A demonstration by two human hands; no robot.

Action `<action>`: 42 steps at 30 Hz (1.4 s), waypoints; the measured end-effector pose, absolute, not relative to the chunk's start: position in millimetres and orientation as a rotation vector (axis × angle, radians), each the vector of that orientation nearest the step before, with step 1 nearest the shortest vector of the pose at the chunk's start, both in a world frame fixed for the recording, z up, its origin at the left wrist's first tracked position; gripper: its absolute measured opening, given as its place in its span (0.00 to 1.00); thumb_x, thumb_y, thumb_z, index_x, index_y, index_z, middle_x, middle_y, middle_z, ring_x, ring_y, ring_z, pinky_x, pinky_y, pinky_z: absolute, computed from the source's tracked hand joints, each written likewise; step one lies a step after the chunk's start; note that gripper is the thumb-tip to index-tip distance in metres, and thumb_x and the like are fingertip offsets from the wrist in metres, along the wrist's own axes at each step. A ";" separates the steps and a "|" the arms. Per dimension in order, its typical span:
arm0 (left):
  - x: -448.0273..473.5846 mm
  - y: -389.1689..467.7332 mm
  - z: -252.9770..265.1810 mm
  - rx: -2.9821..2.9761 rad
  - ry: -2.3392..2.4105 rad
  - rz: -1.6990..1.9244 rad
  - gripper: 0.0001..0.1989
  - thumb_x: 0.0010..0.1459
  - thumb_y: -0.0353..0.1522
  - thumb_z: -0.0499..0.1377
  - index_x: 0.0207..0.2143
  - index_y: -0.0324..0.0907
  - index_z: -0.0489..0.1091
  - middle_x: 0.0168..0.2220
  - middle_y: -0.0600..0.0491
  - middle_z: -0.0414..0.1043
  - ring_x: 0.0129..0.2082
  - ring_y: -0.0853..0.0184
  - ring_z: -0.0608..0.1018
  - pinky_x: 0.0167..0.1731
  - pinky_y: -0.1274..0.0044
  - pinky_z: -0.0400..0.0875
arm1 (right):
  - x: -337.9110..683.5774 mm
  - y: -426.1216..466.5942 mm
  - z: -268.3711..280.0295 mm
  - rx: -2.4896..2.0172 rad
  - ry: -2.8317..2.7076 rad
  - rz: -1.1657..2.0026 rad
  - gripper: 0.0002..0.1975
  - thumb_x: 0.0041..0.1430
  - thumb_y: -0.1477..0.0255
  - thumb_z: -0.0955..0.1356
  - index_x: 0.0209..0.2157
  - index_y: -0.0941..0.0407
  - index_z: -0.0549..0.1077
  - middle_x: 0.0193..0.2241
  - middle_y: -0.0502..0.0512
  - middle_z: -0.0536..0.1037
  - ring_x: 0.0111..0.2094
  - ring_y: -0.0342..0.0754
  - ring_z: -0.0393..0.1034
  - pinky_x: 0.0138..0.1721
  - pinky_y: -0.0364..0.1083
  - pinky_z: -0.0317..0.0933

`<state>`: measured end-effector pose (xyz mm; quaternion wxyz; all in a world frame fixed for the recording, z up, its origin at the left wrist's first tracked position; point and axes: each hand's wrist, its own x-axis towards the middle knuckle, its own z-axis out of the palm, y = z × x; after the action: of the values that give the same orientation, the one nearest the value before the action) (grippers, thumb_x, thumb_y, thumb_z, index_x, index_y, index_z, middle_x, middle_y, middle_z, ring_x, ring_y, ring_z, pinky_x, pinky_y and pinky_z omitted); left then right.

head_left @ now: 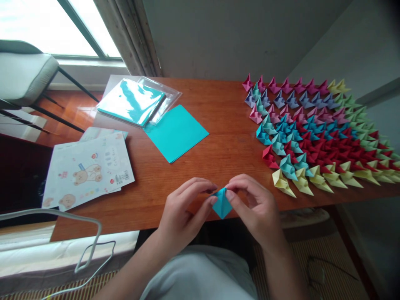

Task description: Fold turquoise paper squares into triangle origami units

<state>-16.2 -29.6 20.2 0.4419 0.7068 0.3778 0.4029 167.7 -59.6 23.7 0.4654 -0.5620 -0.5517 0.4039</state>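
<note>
A small folded piece of blue origami paper (222,204), diamond-shaped with a crease down its middle, is held up at the table's front edge. My left hand (186,207) pinches its left corner between thumb and fingers. On the other side, my right hand (253,205) grips the upper right edge, with the thumb on the near face. Beyond my hands lies a short stack of flat blue square paper (176,134). To the right stand rows of folded paper boats (325,154) in red, yellow, blue, pink, purple and green.
A clear plastic packet of blue paper (133,102) lies at the back left of the wooden table (225,108). Nearer are printed bear sheets (90,166). A white cable (93,237) hangs at the lower left. A chair (28,75) stands past the table's left side, by the window.
</note>
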 end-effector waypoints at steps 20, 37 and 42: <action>-7.9 -30.3 24.4 1.490 1.045 0.976 0.04 0.60 0.28 0.64 0.31 0.40 0.74 0.29 0.53 0.75 0.30 0.70 0.75 0.33 0.79 0.70 | 154.7 -60.8 28.3 -1.383 -1.444 0.845 0.05 0.61 0.77 0.69 0.33 0.53 0.76 0.32 0.51 0.76 0.34 0.47 0.71 0.36 0.46 0.65; -18.9 -24.9 23.3 1.638 0.995 0.835 0.03 0.63 0.29 0.60 0.35 0.41 0.74 0.32 0.52 0.74 0.32 0.69 0.76 0.34 0.79 0.70 | 155.9 -56.6 26.3 -1.366 -1.467 0.967 0.05 0.63 0.75 0.68 0.31 0.54 0.72 0.31 0.51 0.72 0.33 0.46 0.69 0.35 0.46 0.63; -20.8 -26.3 22.4 1.637 0.981 0.719 0.06 0.63 0.33 0.61 0.35 0.40 0.75 0.31 0.51 0.74 0.31 0.68 0.74 0.32 0.78 0.69 | 152.4 -56.7 28.6 -1.391 -1.403 0.980 0.05 0.64 0.73 0.68 0.31 0.54 0.72 0.32 0.52 0.73 0.34 0.47 0.69 0.36 0.46 0.64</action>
<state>-20.8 -26.3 22.4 0.5236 0.6839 0.4098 0.3004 152.4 -56.7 28.6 0.4509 -0.5630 -0.5678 0.3967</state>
